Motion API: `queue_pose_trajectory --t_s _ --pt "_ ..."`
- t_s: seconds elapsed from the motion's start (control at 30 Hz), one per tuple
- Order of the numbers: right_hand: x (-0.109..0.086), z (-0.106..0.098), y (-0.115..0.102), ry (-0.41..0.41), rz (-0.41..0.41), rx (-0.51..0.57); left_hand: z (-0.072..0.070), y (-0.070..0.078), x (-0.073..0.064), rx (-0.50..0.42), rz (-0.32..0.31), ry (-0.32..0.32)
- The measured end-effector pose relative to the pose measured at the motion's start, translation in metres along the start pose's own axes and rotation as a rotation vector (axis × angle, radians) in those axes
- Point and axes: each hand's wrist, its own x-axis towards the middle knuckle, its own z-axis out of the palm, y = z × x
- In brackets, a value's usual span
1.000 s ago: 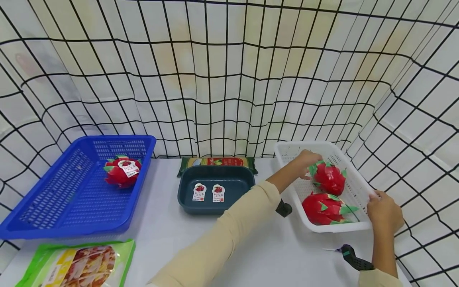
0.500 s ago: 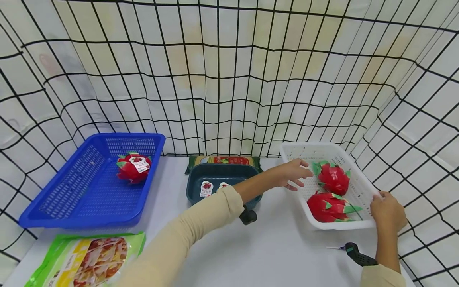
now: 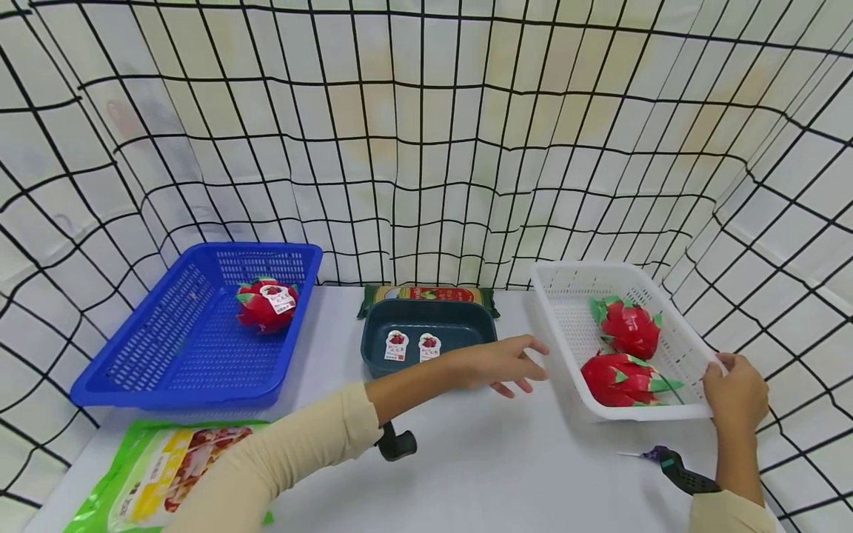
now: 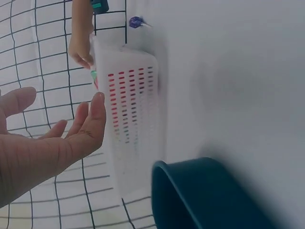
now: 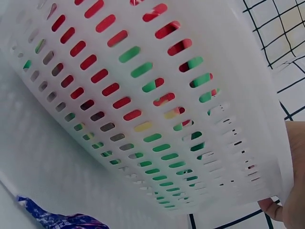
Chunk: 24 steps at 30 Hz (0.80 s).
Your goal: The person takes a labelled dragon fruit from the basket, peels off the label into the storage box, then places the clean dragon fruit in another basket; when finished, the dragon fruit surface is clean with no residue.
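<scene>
My left hand (image 3: 503,364), fingers spread and holding nothing, hovers between the dark teal tray (image 3: 429,311) and the white basket (image 3: 553,318). In the left wrist view its fingertips point toward the basket's slotted side. My right hand (image 3: 738,392) grips the basket's near right corner; the right wrist view catches only part of this hand (image 5: 293,176) at the rim. Inside the basket lie two red dragon fruits with green-tipped scales, one (image 3: 628,328) behind the other (image 3: 616,379). Two labels with a dragon fruit picture, one a sticker (image 3: 396,346), lie in the tray.
A blue basket (image 3: 193,370) at left holds one labelled dragon fruit (image 3: 266,305). Before it lies a green food packet (image 3: 173,466), partly behind my left sleeve. Behind the tray is a long green-gold packet (image 3: 426,294). A purple-wrapped lollipop (image 3: 653,453) lies near my right wrist.
My left hand has left the rear dragon fruit in the white basket and moved left, out over the table beside the tray. My right hand keeps its grip. The head view has shifted slightly left.
</scene>
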Motion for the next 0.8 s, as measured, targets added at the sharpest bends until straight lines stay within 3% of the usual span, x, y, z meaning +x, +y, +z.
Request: queue_pose_trajectory --t_s 0.17,0.33,0.47,0.57,0.67,0.8 --pt "-0.002 0.0 -0.001 0.059 -0.047 0.011 -0.014 -0.022 -0.033 -0.001 0.064 0.024" --pt "-0.013 0.003 -0.021 0.216 -0.161 0.093 -0.031 -0.046 -0.071 -0.037 0.114 0.093" --pt "-0.027 0.01 -0.056 0.358 -0.343 0.272 -0.051 -0.067 -0.097 -0.037 0.121 0.197" --pt "-0.042 0.021 -0.088 0.406 -0.518 0.405 -0.072 -0.082 -0.116 -0.032 0.102 0.314" --pt "-0.059 0.03 -0.12 0.386 -0.704 0.507 -0.098 -0.093 -0.134 -0.067 0.08 0.423" --pt "-0.083 0.049 -0.159 0.291 -0.907 0.609 -0.138 -0.106 -0.157 -0.179 0.063 0.532"
